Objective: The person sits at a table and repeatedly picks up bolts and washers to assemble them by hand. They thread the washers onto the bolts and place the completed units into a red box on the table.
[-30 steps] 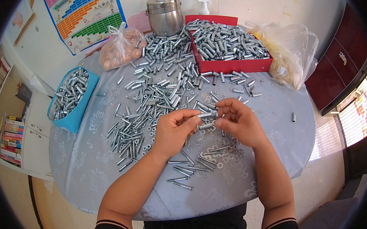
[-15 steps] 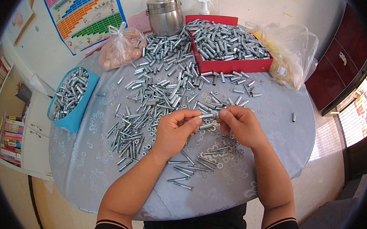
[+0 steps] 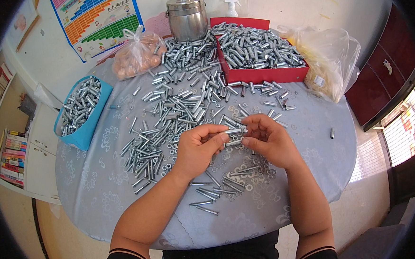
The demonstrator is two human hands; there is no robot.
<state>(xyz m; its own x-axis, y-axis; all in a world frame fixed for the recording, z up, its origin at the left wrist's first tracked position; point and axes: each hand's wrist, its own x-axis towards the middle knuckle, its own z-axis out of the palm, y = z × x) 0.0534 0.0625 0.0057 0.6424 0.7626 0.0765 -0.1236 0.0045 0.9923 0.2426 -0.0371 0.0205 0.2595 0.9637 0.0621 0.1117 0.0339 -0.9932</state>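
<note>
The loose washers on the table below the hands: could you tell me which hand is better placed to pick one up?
Right, probably. The right hand hovers directly above the washers; the left hand sits further left.

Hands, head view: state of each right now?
Left hand: closed on metal bolt.
Right hand: closed, fingers pinching another bolt.

Bright, even daylight; sharp centre, fisheye-bent edges.

A short silver metal sleeve (image 3: 234, 137) lies roughly level, pinched at both ends, just above the scattered washers (image 3: 248, 172) on the tabletop (image 3: 102, 193).
</note>
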